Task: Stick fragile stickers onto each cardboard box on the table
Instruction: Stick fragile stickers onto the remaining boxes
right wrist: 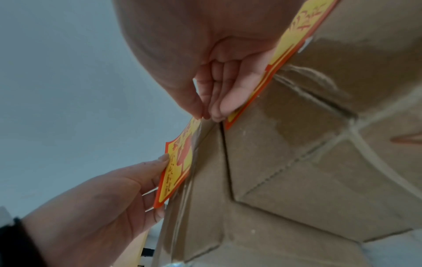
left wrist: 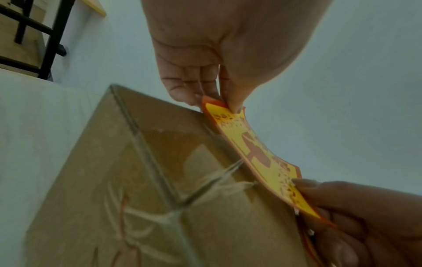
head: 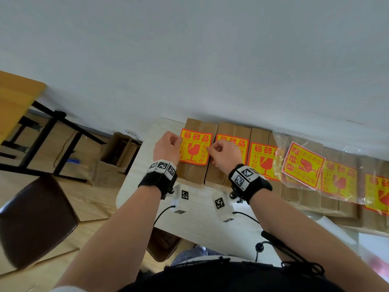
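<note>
- Your left hand [head: 166,146] pinches the sticker's [head: 195,146] left edge between thumb and fingers; your right hand [head: 224,153] pinches its right edge
- The sticker hangs just over the leftmost box [head: 196,151] at the table's [head: 134,175] left end, sagging in the middle
- It looks thin, floppy and tacky underneath; keep hold of the opposite edges, taut, so it lands flat without creases

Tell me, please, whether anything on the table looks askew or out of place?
Yes: one sticker lies rotated inside the clear plastic bag draped over the right-hand boxes, unlike the upright stickers beside it. The sticker held over the leftmost box looks straight.
</note>
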A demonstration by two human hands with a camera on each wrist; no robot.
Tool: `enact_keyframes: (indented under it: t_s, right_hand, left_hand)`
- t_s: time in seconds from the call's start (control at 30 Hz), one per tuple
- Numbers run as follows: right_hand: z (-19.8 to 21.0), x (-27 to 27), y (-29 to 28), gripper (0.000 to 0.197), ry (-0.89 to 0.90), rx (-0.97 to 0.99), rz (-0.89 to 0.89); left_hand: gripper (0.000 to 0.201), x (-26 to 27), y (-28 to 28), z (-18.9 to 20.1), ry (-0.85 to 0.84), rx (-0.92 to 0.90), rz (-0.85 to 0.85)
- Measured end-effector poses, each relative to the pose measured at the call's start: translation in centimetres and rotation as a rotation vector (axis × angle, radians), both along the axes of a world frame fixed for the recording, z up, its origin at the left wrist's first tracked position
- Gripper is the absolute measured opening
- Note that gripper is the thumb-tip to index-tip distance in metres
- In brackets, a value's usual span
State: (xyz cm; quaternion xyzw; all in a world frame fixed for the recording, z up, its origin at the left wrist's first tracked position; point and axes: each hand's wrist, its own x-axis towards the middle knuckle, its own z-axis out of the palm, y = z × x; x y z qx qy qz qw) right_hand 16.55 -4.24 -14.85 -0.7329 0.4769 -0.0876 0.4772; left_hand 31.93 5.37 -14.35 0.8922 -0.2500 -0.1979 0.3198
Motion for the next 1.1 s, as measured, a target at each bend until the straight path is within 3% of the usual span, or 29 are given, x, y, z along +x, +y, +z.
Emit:
enact_keyframes:
  t_s: [0.87, 1.0, 1.1]
  right_hand:
    - [-0.4, 0.4, -0.6, 0.017, 0.165, -0.194, 0.134]
    - [-0.4, 0.5, -0.6, 0.022, 0.176, -0.173, 0.115]
    - [-0.1, 0.4, -0.4, 0.025, 0.122, -0.133, 0.038]
  left_hand:
    - [0.011, -0.5, -0.8, -0.7, -0.105, 0.115, -0.050]
    - [0.032, -0.9, -0.8, -0.3, -0.108, 0.123, -0.015]
    - [0.039, -1.0, -0.9, -0.3, -0.254, 0.163, -0.137]
